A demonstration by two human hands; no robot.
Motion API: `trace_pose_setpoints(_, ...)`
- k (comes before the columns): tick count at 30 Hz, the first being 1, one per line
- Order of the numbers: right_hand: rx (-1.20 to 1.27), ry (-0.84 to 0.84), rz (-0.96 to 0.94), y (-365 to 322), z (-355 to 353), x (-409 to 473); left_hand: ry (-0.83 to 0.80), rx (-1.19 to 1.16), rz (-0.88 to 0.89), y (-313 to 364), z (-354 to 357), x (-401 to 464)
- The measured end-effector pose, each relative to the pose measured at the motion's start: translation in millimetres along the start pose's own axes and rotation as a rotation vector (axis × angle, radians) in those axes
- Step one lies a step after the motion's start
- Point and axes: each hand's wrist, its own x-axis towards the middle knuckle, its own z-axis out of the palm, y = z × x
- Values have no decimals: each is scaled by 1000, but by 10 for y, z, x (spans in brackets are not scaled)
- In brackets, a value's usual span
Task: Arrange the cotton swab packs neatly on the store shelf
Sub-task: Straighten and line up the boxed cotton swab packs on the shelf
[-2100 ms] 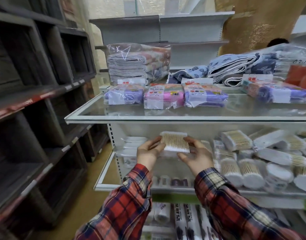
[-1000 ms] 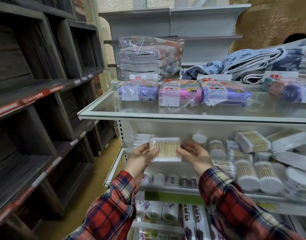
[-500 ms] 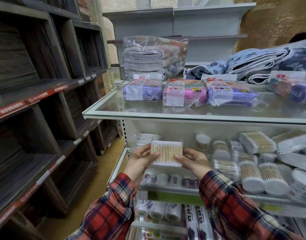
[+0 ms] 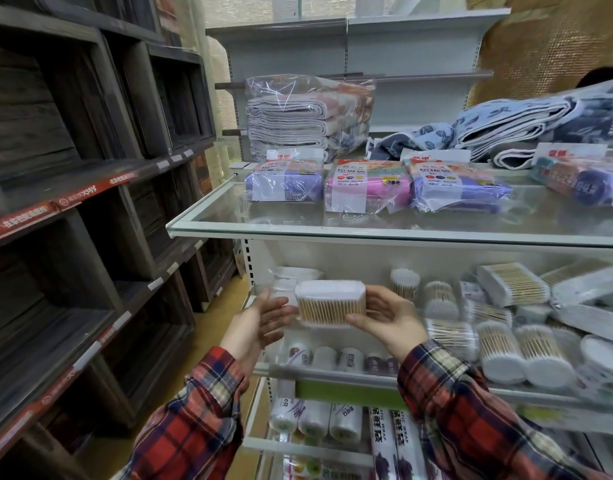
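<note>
Upper clear glass shelf: smooth, glossy, reflective, in a white painted metal frame. Stack of folded woven cloth towels: sealed in crinkled, shiny clear plastic film. Purple and pink soft packs: glossy plastic wrap with paper-look labels. Rectangular cotton swab pack: clear smooth plastic over pale wooden sticks with white fluffy cotton tips. Dark wooden shelving unit: rough, matt, grain visible. Red plaid sleeves: soft matt woven cloth. White rolls on the lower shelf: smooth, slightly shiny plastic.
</note>
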Motion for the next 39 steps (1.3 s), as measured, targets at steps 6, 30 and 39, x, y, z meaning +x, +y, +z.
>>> trace_pose_setpoints(6, -10, -12, -85, -47, 24, -86, -127, 67, -302, 112, -98, -72)
trace_pose_setpoints(30, -499, 122, -369, 83, -24, -262, -207, 77, -69, 99, 62, -167)
trace_pose_setpoints(39, -23, -37, 218, -85, 50, -153, -203, 219, 161, 72, 29, -157)
